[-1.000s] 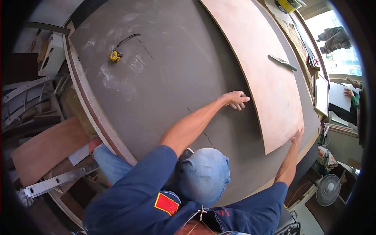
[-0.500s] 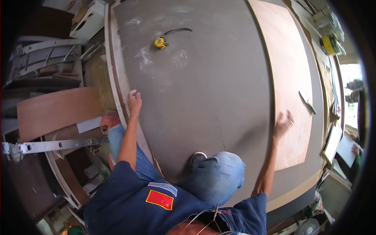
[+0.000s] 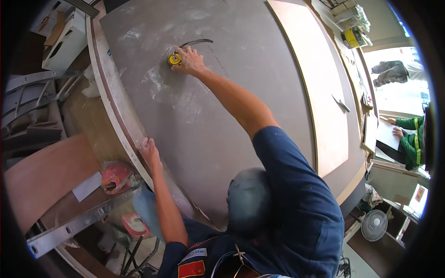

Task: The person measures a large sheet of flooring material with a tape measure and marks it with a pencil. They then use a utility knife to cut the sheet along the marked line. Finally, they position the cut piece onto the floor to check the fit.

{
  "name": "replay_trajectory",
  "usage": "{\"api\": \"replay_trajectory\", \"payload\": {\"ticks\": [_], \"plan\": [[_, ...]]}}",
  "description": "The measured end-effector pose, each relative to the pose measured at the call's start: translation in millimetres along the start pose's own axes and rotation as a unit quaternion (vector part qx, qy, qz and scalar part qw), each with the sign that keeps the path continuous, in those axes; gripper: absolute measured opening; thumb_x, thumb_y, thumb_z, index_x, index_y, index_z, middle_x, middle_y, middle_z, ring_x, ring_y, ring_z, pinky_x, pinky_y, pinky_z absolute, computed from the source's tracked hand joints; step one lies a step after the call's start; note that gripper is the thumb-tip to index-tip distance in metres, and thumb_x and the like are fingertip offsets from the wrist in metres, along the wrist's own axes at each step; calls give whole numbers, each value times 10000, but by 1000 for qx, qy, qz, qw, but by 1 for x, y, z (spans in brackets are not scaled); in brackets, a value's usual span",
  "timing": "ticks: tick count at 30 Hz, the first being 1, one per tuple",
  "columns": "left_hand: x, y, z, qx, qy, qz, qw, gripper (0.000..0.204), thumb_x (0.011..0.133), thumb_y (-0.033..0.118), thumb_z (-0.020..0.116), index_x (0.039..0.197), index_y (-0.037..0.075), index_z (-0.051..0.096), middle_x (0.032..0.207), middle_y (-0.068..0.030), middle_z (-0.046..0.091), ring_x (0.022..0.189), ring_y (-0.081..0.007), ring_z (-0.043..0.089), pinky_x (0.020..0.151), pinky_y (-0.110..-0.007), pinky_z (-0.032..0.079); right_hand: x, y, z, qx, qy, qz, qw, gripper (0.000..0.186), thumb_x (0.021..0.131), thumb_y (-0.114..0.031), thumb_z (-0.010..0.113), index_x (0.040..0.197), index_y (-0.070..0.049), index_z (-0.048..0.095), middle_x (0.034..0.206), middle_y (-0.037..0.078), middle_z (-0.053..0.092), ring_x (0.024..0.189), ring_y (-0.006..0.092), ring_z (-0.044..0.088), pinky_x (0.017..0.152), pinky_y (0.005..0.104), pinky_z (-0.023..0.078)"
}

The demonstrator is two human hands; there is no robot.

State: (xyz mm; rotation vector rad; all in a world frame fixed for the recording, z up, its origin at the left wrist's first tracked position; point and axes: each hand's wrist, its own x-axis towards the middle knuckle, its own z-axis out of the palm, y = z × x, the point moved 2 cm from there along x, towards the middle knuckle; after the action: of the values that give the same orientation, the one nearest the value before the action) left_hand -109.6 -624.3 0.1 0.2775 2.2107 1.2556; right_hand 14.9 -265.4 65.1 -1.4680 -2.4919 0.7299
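A yellow and black tape measure (image 3: 174, 59) lies on the big grey-brown board (image 3: 222, 134), a dark strap (image 3: 200, 41) trailing from it. Stretched far forward, my right hand (image 3: 190, 61) has its fingers round the tape measure's right side. My left hand (image 3: 150, 152) is at the board's left edge, fingers loosely bent with the tips apart, and nothing shows in it. Along the right of the board lies a long pale plywood strip (image 3: 306, 69). On that strip rests a knife with a green handle (image 3: 343, 105). My bent knee (image 3: 249, 197) is on the board.
A metal ladder (image 3: 74, 228) lies at lower left beside a pink bag (image 3: 117, 177) and a curved brown panel (image 3: 51, 171). Far right, another person in a green sleeve (image 3: 412, 139) holds a white sheet (image 3: 387, 134). A fan (image 3: 374, 225) stands at lower right.
My right hand has left the plywood strip, reached forward and left, and taken hold of the tape measure. The whole view has turned and shifted. My left hand stays by the board's left edge.
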Motion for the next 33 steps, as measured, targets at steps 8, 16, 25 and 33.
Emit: {"api": "replay_trajectory", "payload": {"ticks": [8, 16, 25, 33], "plan": [[14, 1, 0, -39, -97, -77, 992, 425, 941, 260, 584, 1241, -40, 554, 1161, -124, 628, 1055, -217, 594, 904, -327, 461, -16, 0, -2, 34, -53, 77, 995, 713, 710, -456, 753, 1247, -92, 458, 1196, 198, 566, 1080, 399, 578, 894, 477, 485], [49, 5, -49, 44, -243, -19, 969, 505, 918, 291, 603, 1298, -21, 488, 1263, -150, 560, 1174, -249, 539, 960, -349, 447, -271, 12, -85, 170, -86, 270, 944, 671, 705, -505, 724, 1157, -67, 494, 978, 177, 628, 905, 336, 618, 783, 428, 488], [86, 49, -117, 141, -354, 71, 922, 508, 859, 216, 638, 1270, -50, 506, 1232, -222, 591, 1126, -312, 591, 939, -389, 479, -674, -89, -146, 382, 355, 654, 548, 677, 771, -465, 737, 1219, -122, 362, 1016, 117, 551, 774, 204, 614, 554, 354, 564], [131, 114, -125, 294, -417, 134, 849, 487, 821, 245, 579, 1231, -17, 546, 1171, -223, 635, 1097, -329, 615, 927, -404, 481, -807, -288, -19, 447, 485, 688, 303, 650, 761, -441, 749, 1120, -130, 305, 1108, 179, 490, 870, 311, 589, 595, 461, 567]]}}
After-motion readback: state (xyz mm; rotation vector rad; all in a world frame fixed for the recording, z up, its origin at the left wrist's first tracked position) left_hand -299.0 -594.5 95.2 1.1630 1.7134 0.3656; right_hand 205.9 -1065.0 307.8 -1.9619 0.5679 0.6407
